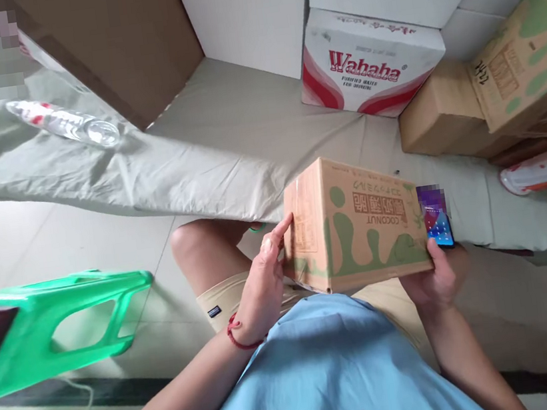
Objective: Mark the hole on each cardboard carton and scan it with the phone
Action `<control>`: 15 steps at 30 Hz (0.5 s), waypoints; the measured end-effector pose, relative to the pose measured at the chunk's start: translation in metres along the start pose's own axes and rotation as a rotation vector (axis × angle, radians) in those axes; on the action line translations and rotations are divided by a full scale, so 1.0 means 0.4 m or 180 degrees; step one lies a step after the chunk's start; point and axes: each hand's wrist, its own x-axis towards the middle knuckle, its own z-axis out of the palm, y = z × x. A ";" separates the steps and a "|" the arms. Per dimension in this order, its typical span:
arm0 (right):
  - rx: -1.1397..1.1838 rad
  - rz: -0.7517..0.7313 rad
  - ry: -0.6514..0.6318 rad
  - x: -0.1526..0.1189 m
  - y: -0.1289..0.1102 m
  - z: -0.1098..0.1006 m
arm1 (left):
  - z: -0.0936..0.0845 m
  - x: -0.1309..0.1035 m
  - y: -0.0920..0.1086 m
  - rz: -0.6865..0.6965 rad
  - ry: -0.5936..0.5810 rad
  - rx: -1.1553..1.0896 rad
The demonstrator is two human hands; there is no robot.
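A brown cardboard box (347,229) with green print and the word COCONUT, upside down to my view, is held tilted above my lap. Against its left end presses my left hand (266,266), a red cord bracelet at the wrist. My right hand (429,278) supports the lower right corner, thumb on the front and the other fingers hidden beneath. Just beyond that corner, a smartphone (439,230) with a lit screen shows past the box; what it rests on is hidden.
A cloth-covered surface (188,169) runs ahead, bearing a clear plastic bottle (66,125), a large brown box (116,44), a white-and-red Wahaha carton (366,65) and stacked cartons (521,58). A green plastic stool (58,294) stands on the tiled floor at left, near a cable (90,400).
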 end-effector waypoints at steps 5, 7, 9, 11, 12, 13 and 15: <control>-0.0063 -0.0254 -0.0010 -0.013 -0.010 -0.007 | -0.019 0.002 -0.013 -0.0180 -0.0183 0.0157; -0.0153 -0.0515 -0.0122 -0.021 -0.022 0.002 | -0.037 0.007 -0.024 -0.0285 -0.0336 0.0150; -0.0298 -0.0646 -0.0335 -0.035 -0.039 0.014 | -0.057 0.011 -0.033 -0.0287 -0.0471 0.0026; -0.0527 -0.0619 -0.0738 -0.054 -0.061 0.028 | -0.078 0.018 -0.039 -0.0314 -0.0447 -0.0224; -0.0674 -0.0617 -0.1000 -0.064 -0.075 0.034 | -0.090 0.022 -0.042 -0.0380 -0.0364 -0.0373; -0.0852 -0.0644 -0.1266 -0.076 -0.091 0.041 | -0.105 0.027 -0.045 -0.0478 -0.0243 -0.0524; -0.1276 -0.0796 -0.1612 -0.100 -0.126 0.055 | -0.142 0.040 -0.053 -0.0681 0.0036 -0.0816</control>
